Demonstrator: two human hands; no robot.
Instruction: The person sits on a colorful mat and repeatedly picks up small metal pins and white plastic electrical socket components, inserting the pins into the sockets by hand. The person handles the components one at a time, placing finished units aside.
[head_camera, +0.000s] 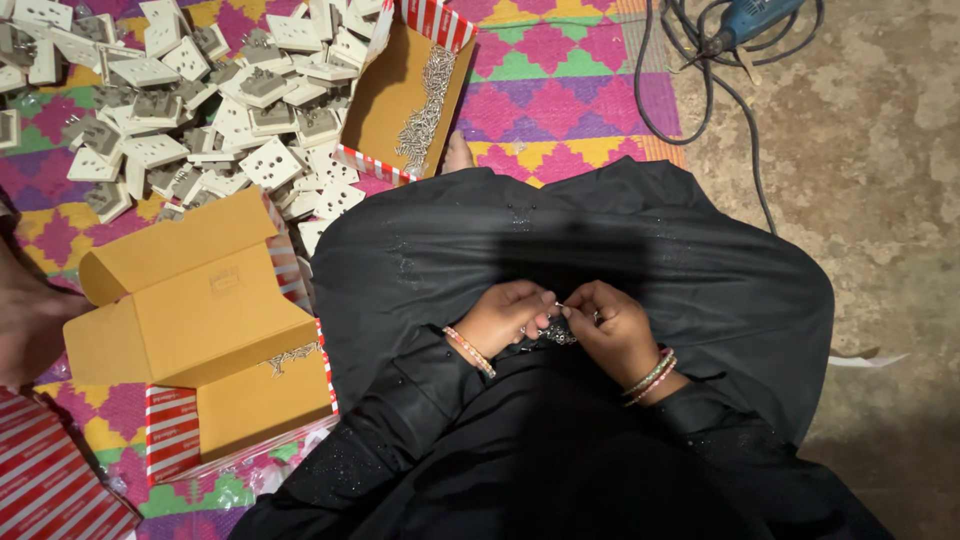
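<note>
We are sitting on the floor, and both our hands meet over our lap on the black cloth of our garment. Our left hand (505, 315) is curled closed, its fingertips pinched on a small silvery metal piece (560, 306), apparently a screw, though it is too small and dim to tell for sure. Our right hand (612, 328) is closed as well, its fingertips meeting the same piece from the other side. Just below the fingers a small cluster of shiny metal bits (558, 336) lies on the lap.

As for progress, we judge the work to be well under way but far from over. A big heap of white plastic wall-socket plates (200, 100) lies on the patterned woven mat (560, 70) to our upper left, some face up showing their pin holes, some face down showing grey backs. Whether they are finished or waiting, we cannot tell. Beside the heap, an open red-and-white striped cardboard box (385, 105) holds a long pile of silvery screws (425, 100), so plenty of small parts remain. Nearer us, a second open cardboard box with plain tan flaps (190, 305) carries a few more screws on its edge.

A blue electric drill (755, 18) with its black cable lies on the bare concrete at upper right, well apart from our hands.
</note>
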